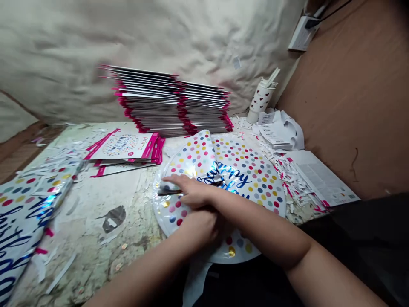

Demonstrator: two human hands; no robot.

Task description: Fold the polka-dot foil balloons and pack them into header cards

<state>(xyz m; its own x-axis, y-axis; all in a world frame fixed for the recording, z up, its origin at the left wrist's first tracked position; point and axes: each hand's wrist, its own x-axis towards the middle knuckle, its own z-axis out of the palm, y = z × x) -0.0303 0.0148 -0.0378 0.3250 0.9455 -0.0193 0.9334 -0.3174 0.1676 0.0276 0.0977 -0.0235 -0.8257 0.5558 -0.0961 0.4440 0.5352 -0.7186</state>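
We observe 2 bare hands at work over a round foil balloon [265, 183], white with coloured dots and blue lettering. It lies flat at the near edge of the surface [137, 209], its upper left part folded over.

Right hand [194, 192]: reaches across to the left side of the balloon, its fingers [174, 179] stretched out and a little spread, resting at a small dark-edged fold [169, 190]. Left hand [200, 226]: curled, just nearer to us than the right, partly under the right wrist; we cannot tell what its fingers do.

Around them, we note a tall stack of pink-edged sleeves [175, 102] behind the balloon, in 2 columns. To the left, a small pile of printed packets [124, 147]; further left, another dotted foil piece [19, 230], cut by the frame. To the right, paper scraps [297, 183], a loose strip of labels [281, 132] and a printed sheet [326, 179]. At the back right, a white cup [262, 98] with dark red hearts.
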